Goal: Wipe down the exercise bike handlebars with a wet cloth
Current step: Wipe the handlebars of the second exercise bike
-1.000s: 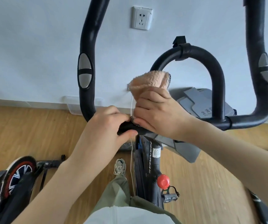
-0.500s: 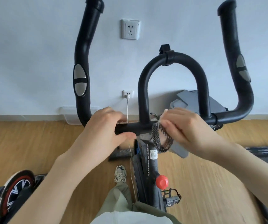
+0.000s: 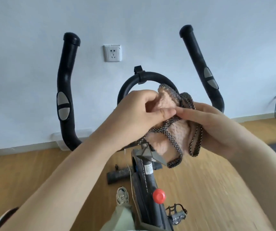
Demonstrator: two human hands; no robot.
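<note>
the exercise bike (image 3: 146, 179) fills the middle of the view, standing on a wooden floor (image 3: 217, 189) close to a pale wall (image 3: 134, 22). its handlebars (image 3: 65, 90) rise as 2 black horns, 1 on each side, with a rounded centre loop (image 3: 144, 77) between them, all within easy reach of someone standing at the saddle end. the 2 bare forearms come in from below and meet in front of that loop. the left hand (image 3: 139, 110) pinches an upper fold of the cloth (image 3: 174, 130) between thumb and fingers, and the right hand (image 3: 212, 124) is closed around the bunched lower part, so both are gripping fabric and neither is on the bar. the pink cloth with its dark speckled trim hangs between the hands, just above the stem, apparently clear of the bars, though contact behind the hands cannot be ruled out. this looks like refolding to present a fresh face before more wiping. smaller still, a red knob (image 3: 159, 196) sits on the frame, a pedal (image 3: 177, 214) below it, and a wall socket (image 3: 112, 53) above.
</note>
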